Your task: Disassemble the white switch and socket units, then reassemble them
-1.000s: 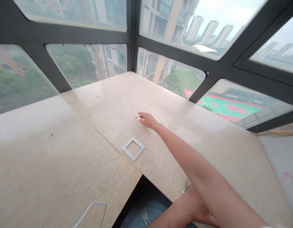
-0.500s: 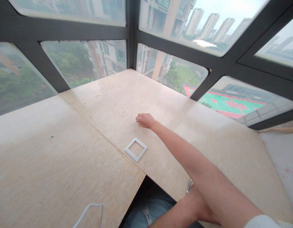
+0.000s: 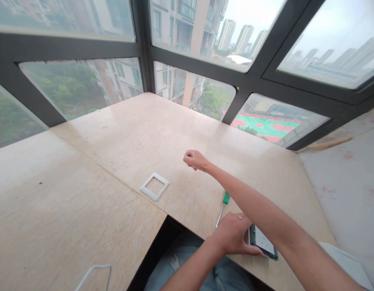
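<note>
My right hand (image 3: pixel 195 160) reaches forward over the beige counter, its fingers curled closed. What lies inside them, if anything, I cannot make out. Lower down and passing beneath my right forearm, my left hand (image 3: pixel 235 234), with a ring on one finger, grips a dark-edged box with a white face (image 3: pixel 263 241). Part of that box is hidden by the forearm. A screwdriver (image 3: pixel 225 198) with a green handle lies beside my left hand, its metal shaft pointing towards me. Left of both hands, a white square frame (image 3: pixel 146 193) rests flat on the counter.
The beige counter (image 3: pixel 84 210) has a dark cut-out at its front edge, where my legs show. A white cable (image 3: pixel 94 266) lies at the front left. Windows with dark frames (image 3: pixel 146 52) meet behind in a corner. A white object (image 3: pixel 341 258) sits at right.
The view has swung right. My left hand and the box have come out from under my right arm, and the screwdriver's green handle now shows. My right hand stays closed.
</note>
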A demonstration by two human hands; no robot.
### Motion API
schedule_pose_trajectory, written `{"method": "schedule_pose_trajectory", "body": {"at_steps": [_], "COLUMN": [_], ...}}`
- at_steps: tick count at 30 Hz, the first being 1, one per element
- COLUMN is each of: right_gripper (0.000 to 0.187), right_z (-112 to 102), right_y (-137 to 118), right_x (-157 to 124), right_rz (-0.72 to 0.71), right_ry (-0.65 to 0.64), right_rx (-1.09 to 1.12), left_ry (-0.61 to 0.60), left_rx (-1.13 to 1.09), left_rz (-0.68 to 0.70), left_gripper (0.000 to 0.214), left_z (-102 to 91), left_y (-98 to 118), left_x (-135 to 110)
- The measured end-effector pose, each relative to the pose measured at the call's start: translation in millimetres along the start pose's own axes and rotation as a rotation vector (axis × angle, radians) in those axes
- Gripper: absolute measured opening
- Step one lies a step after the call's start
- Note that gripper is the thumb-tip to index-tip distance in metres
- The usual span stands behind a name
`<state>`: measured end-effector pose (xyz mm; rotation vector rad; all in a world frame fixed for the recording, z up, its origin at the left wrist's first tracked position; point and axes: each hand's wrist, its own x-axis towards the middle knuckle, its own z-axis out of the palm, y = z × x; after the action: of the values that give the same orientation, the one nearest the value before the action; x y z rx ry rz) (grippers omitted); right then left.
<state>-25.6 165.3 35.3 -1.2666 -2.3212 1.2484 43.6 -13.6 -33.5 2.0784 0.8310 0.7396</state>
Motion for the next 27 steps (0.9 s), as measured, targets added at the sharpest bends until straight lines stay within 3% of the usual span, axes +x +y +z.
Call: {"method": "schedule_pose_trajectory", "body": {"at_steps": [4,9,13,17,22,27], "right_gripper": [0.018,0.024,0.025,0.024,0.027,0.018], "right_z": [-35.3,-65.8,-71.8,-63.1,-47.4,-38.4], "right_y": [26.2,56.3,79.5,101.8,122.8,132.5], "right_x": [-69.6,-165.7,-232.6,-282.0,-322.1,-343.9], "right_rz": [0.029,0.067,0.11,0.172,0.234,0.116], "right_ry": [0.089,0.247,0.361,0.451,0.557,0.648], "right_rx": [0.428,0.784,0.934,0.998,0.886,0.302], "left_ry": [0.031,0.036,0.029,0.042,0.035,0.036], "left_rx": [-0.053,-0.038,-0.029,-0.025,0.01,0.025], "left_rz": [0.021,-0.07,-0.116,-0.133,-0.114,-0.118], "left_gripper": [0.082,0.089,0.087,0.088,0.087,0.087], "left_z": [0.4,2.7,4.4,5.9,5.1,4.0], "left_y": [0.2,0.8,-0.6,-4.0,-4.6,-3.0], "left_x": [-2.6,-7.2,-8.8,-9.9,-10.6,-10.7]}}
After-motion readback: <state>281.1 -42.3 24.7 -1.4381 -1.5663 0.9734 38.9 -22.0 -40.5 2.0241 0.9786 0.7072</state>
